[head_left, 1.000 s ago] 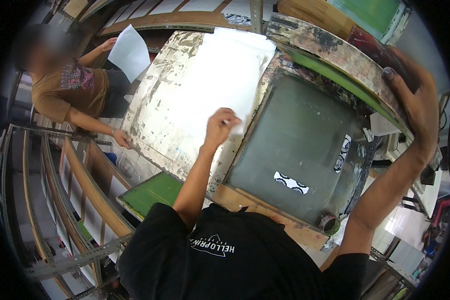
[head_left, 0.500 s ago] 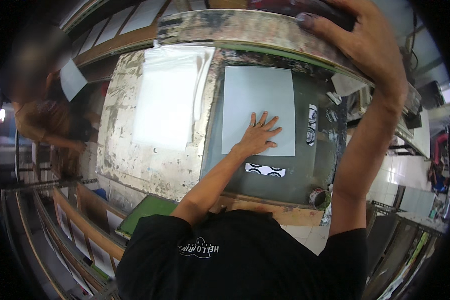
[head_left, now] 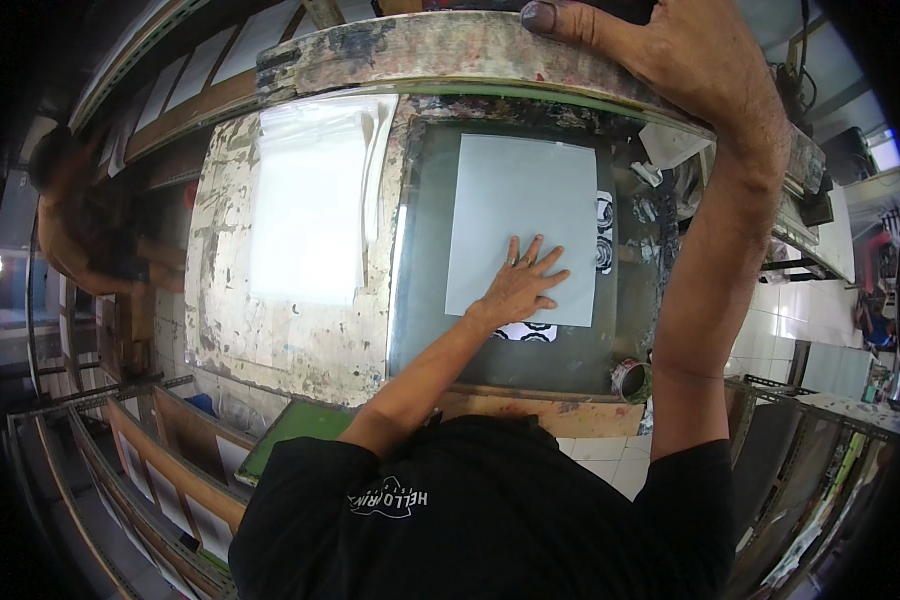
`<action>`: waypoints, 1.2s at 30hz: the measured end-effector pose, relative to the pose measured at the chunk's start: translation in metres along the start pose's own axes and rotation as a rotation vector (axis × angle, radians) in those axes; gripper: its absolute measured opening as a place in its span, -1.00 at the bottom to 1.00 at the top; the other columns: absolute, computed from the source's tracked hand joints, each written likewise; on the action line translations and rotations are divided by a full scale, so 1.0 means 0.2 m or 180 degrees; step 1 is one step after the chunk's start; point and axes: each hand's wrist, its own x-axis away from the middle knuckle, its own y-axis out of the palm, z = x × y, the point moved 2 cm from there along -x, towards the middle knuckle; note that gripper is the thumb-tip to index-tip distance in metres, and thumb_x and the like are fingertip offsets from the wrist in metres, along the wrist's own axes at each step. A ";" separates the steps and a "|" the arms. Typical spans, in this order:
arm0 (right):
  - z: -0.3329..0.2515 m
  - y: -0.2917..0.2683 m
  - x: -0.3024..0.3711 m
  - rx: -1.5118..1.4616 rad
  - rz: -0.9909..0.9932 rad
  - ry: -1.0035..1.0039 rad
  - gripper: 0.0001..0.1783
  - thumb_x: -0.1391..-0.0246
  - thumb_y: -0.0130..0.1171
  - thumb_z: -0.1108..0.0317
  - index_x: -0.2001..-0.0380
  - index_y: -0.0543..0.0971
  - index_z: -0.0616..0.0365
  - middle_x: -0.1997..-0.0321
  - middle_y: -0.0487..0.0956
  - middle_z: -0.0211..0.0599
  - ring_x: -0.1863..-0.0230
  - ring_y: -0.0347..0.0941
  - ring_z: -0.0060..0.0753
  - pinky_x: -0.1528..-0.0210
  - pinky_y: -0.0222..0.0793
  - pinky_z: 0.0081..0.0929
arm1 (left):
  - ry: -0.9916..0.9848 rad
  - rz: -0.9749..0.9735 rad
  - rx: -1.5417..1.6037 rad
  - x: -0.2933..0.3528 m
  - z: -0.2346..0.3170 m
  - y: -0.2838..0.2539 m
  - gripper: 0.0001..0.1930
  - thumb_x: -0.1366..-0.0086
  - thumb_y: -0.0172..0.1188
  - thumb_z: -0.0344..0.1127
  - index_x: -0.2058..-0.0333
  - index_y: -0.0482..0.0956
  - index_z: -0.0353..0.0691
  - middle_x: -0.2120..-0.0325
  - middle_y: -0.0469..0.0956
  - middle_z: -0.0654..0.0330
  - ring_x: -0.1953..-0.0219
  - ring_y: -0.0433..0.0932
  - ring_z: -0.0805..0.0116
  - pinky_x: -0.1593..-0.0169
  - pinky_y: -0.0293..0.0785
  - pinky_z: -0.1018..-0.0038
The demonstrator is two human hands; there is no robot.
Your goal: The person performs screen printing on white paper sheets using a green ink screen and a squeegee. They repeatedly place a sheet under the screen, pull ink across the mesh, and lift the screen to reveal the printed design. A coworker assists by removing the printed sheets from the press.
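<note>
Sheet [head_left: 520, 195], pale and rectangular, lies right of centre under the open left hand [head_left: 522, 287], fingers spread; even pressure should keep its edges square to the patterned strips [head_left: 604, 235]. At upper right, the right hand's [head_left: 685, 70] thumb overlaps a rough, stained beam [head_left: 400, 50]; its grip is unclear. Dark plate [head_left: 420, 335] beneath looks smooth.

Sheet [head_left: 520, 200] pale gry; strips [head_left: 604, 248] blk/wht curves; stack [head_left: 312, 220] wht.
</note>
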 end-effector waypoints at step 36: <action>0.08 1.47 1.31 0.0143 -0.1080 0.0759 -0.14 0.29 0.48 0.37 -0.24 0.51 -0.11 0.10 0.46 -0.29 -0.06 0.37 -0.17 -0.14 0.09 0.03 | -0.1742 0.2501 0.0468 1.21 -0.15 -0.06 0.00 0.37 0.66 -0.17 -0.18 0.52 -0.33 -0.24 0.37 -0.13 -0.23 0.34 -0.15 -0.27 0.27 0.08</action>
